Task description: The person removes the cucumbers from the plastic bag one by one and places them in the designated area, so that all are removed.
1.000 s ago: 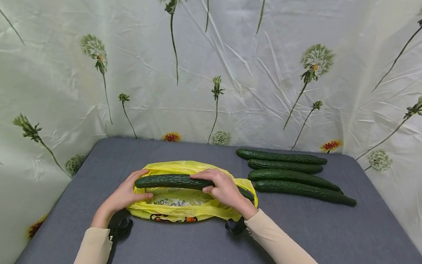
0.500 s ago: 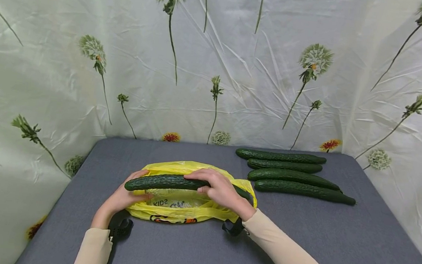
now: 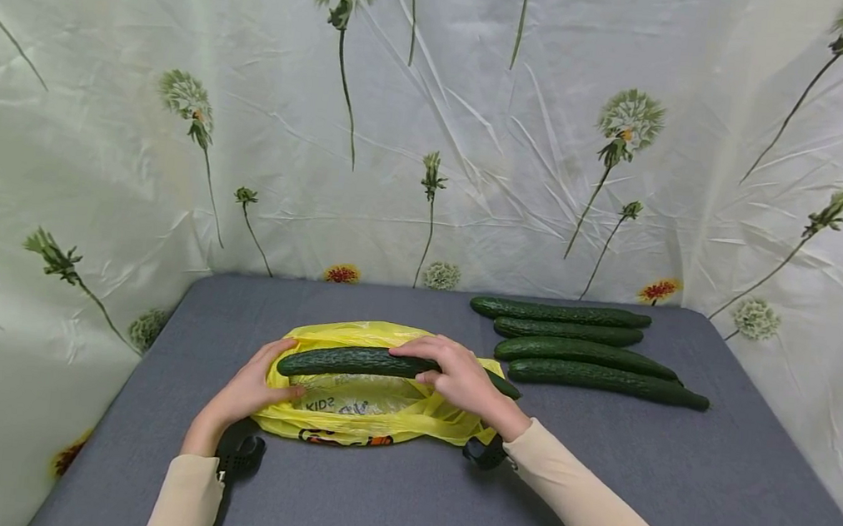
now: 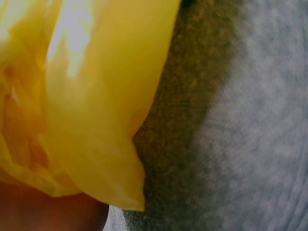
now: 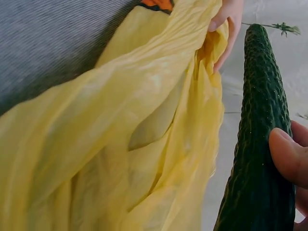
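A long dark green cucumber (image 3: 353, 361) lies level across the mouth of a yellow plastic bag (image 3: 385, 423). From above, my right hand (image 3: 460, 379) grips it towards its right end, thumb on the near side. Seen from the right wrist, the cucumber (image 5: 262, 144) is apart from the bag's yellow folds (image 5: 120, 130), with the thumb (image 5: 286, 154) against its skin. My left hand (image 3: 245, 385) holds the bag's left edge, its thumb over the rim inside the opening. In the left wrist view, yellow plastic (image 4: 96, 106) hides most of that hand.
Several cucumbers (image 3: 586, 354) lie side by side at the back right of the grey table (image 3: 355, 508). Behind the table hangs a pale curtain (image 3: 367, 200) printed with flowers. A black wrist strap (image 3: 246, 457) shows under the left wrist.
The cucumber in my right hand first shifts left, its end passing over my left hand, then moves back right beyond the bag's right edge. My left hand stays in place on the bag.
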Available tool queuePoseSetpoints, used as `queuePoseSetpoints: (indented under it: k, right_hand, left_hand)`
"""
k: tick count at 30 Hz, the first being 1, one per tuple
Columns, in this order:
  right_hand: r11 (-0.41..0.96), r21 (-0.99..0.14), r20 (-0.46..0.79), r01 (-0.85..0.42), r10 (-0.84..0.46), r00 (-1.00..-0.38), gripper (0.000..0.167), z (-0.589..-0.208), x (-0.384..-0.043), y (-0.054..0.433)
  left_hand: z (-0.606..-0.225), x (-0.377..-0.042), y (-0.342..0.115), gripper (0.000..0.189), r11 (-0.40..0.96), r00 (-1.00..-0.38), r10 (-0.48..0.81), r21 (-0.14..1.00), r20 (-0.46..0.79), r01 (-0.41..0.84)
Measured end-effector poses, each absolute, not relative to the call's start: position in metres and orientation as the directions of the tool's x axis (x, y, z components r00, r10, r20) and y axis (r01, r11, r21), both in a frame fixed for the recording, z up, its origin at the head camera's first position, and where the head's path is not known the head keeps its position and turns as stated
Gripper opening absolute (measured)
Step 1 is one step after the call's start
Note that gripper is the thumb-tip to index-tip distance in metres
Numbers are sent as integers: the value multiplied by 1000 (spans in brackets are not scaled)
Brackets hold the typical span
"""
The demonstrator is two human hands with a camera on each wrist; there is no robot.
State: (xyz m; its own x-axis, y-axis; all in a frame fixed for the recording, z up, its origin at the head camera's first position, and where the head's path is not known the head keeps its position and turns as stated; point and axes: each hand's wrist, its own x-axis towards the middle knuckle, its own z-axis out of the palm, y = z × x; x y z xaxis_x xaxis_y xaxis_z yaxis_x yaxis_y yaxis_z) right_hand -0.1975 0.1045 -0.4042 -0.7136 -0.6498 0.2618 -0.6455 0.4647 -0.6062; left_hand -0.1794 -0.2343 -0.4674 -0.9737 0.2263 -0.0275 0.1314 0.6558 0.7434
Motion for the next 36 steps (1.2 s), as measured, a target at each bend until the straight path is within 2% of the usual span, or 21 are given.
queuePoseSetpoints:
  k: [19,36]
  right_hand:
    - [489,-620,266,-614,-605,-751,48,-421,-195,143]
    - [510,-687,216,-517,-536,-816,48,-431,-189,187]
  left_hand:
    - [-467,-179,-234,84,646,-972,233,750,-16,143]
    - [-467,-180,-235,83,648,-972,235,748,-18,143]
